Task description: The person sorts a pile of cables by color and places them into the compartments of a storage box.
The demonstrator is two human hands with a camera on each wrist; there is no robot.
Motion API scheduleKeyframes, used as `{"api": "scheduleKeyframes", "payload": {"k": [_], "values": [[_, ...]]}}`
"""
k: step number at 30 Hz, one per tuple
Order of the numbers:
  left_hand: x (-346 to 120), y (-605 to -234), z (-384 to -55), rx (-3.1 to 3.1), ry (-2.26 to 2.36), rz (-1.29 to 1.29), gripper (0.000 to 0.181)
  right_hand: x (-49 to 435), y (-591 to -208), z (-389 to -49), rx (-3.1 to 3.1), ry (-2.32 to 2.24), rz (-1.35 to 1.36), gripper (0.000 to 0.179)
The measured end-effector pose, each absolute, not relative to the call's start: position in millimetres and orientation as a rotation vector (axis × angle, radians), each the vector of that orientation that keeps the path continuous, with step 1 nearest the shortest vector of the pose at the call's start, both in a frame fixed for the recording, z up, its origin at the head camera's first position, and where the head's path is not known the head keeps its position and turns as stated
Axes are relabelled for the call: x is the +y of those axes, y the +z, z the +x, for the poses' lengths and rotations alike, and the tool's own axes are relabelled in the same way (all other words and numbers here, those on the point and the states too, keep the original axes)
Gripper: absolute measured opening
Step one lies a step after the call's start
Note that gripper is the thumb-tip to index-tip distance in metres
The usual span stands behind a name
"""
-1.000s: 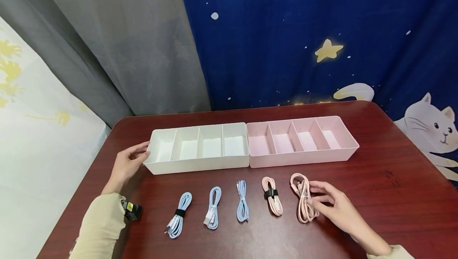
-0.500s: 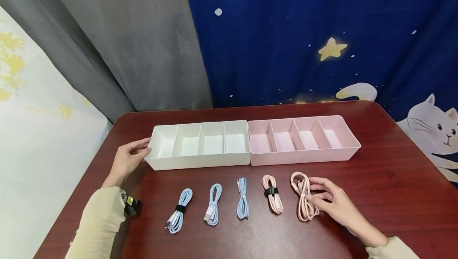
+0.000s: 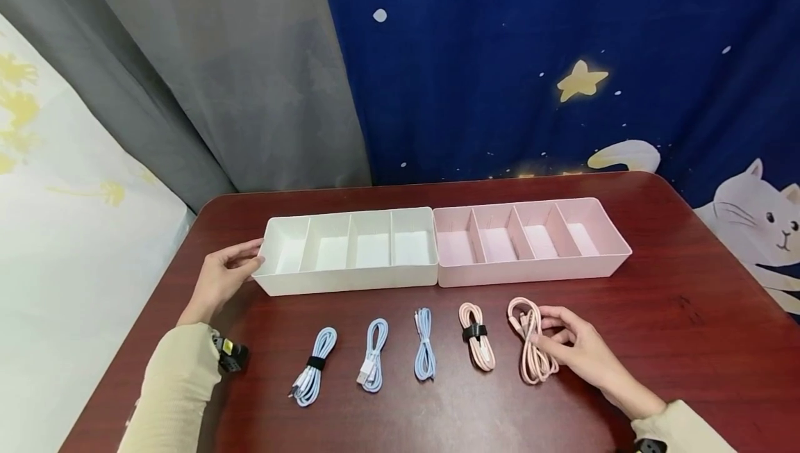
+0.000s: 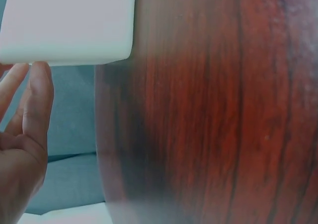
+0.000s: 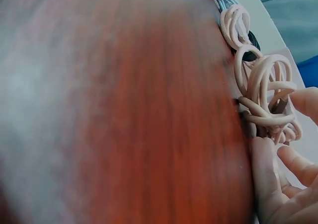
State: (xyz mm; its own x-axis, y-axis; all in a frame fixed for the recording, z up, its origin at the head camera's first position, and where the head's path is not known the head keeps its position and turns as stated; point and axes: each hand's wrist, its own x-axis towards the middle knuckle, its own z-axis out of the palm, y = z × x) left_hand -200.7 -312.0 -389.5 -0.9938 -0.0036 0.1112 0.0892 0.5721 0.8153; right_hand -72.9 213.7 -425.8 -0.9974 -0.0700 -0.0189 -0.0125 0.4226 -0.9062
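Note:
In the head view my right hand (image 3: 578, 345) pinches a looped pink cable (image 3: 537, 366) between thumb and fingers, at the right end of a row of cables. Its coils (image 5: 268, 85) show close up in the right wrist view. My left hand (image 3: 221, 279) touches the left end of a white divided tray (image 3: 350, 281) with nearly straight fingers. The left wrist view shows those fingertips (image 4: 39, 77) right at the tray's end wall (image 4: 69, 28). A pink divided tray (image 3: 531, 272) stands end to end with the white one.
Left of the held cable lies a pink cable (image 3: 480, 349) with a black strap. Further left are three blue cables: one thin (image 3: 425, 349), one with a USB plug (image 3: 373, 359), one black-strapped (image 3: 314, 369). All lie on the dark red wooden table (image 3: 687, 342), before curtains (image 3: 469, 78).
The view has shifted slightly. My right thumb has closed in over the middle of the pink cable. The left hand stays at the white tray's end.

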Motion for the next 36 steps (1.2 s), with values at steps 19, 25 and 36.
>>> {"api": "scheduleKeyframes", "payload": {"k": [19, 25, 36], "values": [[-313.7, -390.4, -198.9, -2.677, -1.391, -0.068, 0.045, 211.1, -423.5, -78.9, 2.613, -1.609, -0.111, 0.036], [-311.9, -390.7, -198.5, -2.691, -1.376, -0.065, 0.044, 210.5, -422.5, -79.0, 2.571, -1.609, -0.03, 0.035], [-311.6, -391.9, -197.6, -2.681, -1.364, -0.086, 0.043, 210.0, -419.1, -82.6, 2.5, -1.589, 0.011, 0.044]]}}
